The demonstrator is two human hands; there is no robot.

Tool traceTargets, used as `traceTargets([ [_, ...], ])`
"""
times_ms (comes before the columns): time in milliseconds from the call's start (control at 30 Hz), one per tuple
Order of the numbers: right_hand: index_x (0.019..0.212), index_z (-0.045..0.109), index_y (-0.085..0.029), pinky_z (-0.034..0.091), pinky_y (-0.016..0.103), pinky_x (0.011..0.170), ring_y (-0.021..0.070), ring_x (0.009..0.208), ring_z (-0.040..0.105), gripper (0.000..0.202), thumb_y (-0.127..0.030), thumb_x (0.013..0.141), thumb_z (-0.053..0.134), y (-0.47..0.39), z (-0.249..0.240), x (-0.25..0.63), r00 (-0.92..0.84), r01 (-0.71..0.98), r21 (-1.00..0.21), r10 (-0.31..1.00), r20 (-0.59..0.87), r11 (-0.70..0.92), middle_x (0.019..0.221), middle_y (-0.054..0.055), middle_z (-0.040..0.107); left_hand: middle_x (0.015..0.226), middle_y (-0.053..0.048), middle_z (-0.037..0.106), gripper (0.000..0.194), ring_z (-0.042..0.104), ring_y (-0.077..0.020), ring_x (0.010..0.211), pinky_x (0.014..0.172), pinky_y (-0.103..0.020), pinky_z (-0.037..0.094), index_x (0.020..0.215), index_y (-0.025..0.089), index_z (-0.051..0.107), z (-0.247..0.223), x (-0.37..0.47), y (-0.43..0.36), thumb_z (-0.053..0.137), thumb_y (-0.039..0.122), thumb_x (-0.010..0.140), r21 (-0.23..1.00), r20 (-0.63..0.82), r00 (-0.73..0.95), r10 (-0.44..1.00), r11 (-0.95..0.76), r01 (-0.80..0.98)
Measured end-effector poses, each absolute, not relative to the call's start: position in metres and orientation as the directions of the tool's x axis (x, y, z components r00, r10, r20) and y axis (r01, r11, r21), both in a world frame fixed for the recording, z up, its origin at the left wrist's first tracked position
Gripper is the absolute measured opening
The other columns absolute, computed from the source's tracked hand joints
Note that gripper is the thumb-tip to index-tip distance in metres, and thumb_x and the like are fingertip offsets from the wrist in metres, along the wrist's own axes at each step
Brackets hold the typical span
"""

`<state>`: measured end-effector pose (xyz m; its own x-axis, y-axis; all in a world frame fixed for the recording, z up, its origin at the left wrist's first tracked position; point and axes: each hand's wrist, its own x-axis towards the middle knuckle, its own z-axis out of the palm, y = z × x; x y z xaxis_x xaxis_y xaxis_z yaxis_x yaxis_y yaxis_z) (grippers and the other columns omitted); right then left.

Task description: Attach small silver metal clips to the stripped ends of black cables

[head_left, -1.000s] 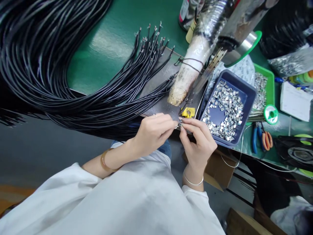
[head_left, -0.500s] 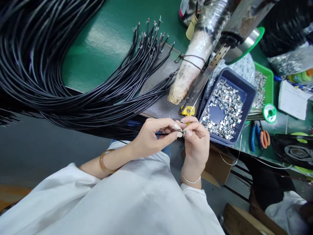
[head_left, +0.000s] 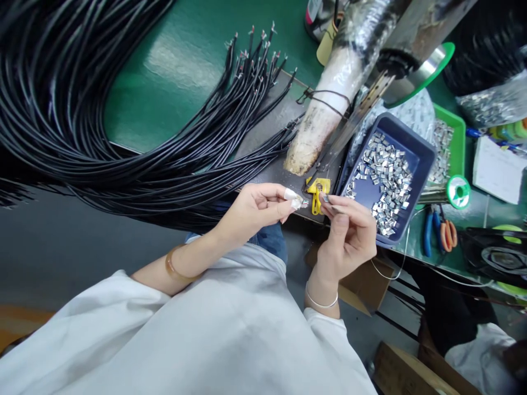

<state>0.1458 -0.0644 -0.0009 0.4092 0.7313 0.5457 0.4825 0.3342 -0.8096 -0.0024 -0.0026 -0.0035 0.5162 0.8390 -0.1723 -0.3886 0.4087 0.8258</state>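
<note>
My left hand is closed in a pinch on the stripped end of a black cable, with white coverings on thumb and index finger. Short coloured wire ends poke out past those fingertips. To the right, apart from the wires, my right hand has its fingers bent and the thumb close against them. Whether a small piece sits in that pinch I cannot make out. Just beyond its fingertips lies a yellow tool on the bench edge. A blue bin of small metal shells stands beside the right hand.
A large bundle of black cables covers the left of the green bench. A wrapped white tube slants over the middle. At right are a green tray, a solder spool, pliers and a paper pad.
My right hand has drawn away from the left hand toward the right. The left hand has shifted slightly left and up, and the coloured wire ends now show.
</note>
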Motion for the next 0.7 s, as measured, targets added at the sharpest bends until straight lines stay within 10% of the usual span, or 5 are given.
traceTargets([
  [367, 0.096, 0.068, -0.027, 0.067, 0.039, 0.079, 0.0177, 0.090, 0.075, 0.019, -0.011, 0.086, 0.070, -0.0661, -0.0028, 0.1431, 0.303, 0.499, -0.802, 0.801, 0.516, 0.328, 0.098, 0.000, 0.074, 0.071, 0.000, 0.069, 0.017, 0.061, -0.0070, 0.065, 0.064, -0.018, 0.050, 0.073, 0.013, 0.072, -0.0038, 0.0015, 0.0000, 0.085, 0.023, 0.069, 0.832, -0.178, 0.462, 0.869, 0.384, -0.401],
  [700, 0.099, 0.064, -0.025, 0.065, 0.032, 0.070, 0.0173, 0.092, 0.075, 0.013, -0.015, 0.092, 0.061, -0.0636, -0.0059, 0.1427, 0.361, 0.443, -0.830, 0.780, 0.511, 0.338, 0.099, 0.002, 0.073, 0.061, 0.004, 0.056, 0.027, 0.042, -0.0042, 0.051, 0.051, -0.019, 0.036, 0.072, 0.014, 0.067, -0.0006, -0.0021, 0.0015, 0.084, 0.035, 0.074, 0.843, -0.155, 0.486, 0.860, 0.372, -0.390],
])
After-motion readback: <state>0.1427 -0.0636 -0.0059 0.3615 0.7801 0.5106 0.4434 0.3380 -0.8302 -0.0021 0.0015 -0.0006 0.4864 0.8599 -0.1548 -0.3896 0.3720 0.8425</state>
